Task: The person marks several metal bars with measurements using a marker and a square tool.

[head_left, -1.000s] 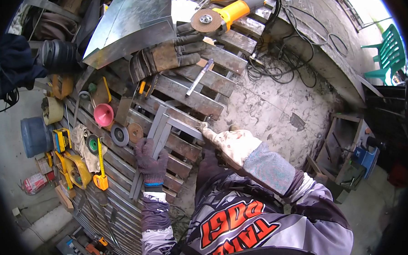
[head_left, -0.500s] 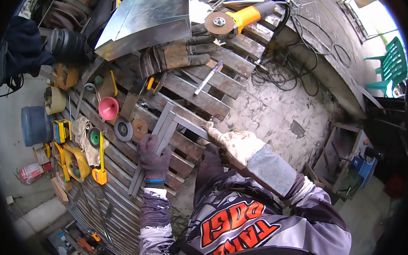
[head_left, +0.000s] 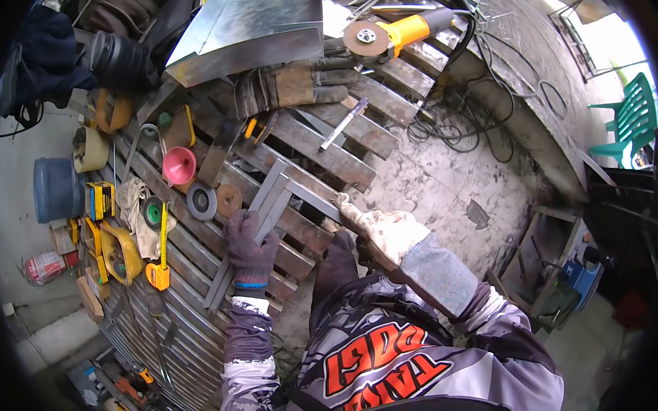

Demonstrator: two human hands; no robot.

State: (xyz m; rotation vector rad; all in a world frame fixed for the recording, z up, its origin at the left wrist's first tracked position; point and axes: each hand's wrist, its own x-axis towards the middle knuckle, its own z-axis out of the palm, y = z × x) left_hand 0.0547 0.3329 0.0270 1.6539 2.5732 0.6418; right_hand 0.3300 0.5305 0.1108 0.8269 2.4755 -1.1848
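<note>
Grey metal bars (head_left: 274,200) joined in a corner shape lie on the slatted metal rack. My left hand (head_left: 251,247), in a dark knitted glove with a blue cuff, closes round the lower end of the longer bars, its thumb on their right side. At the right end of the shorter bar (head_left: 311,202) is my right hand (head_left: 383,229), in a pale leather glove with a grey cuff. Its fingertips pinch that end; the palm side is hidden.
Farther back are an angle grinder (head_left: 406,32), a spare work glove (head_left: 291,86), a sheet-metal box (head_left: 252,32) and a marker (head_left: 344,122). Left of the bars are a pink funnel (head_left: 179,166), discs (head_left: 201,201) and a tape measure (head_left: 158,275). Cables (head_left: 480,125) lie right.
The camera view has shifted slightly, so the rack and tools appear a little farther right. Both hands keep their places on the bars.
</note>
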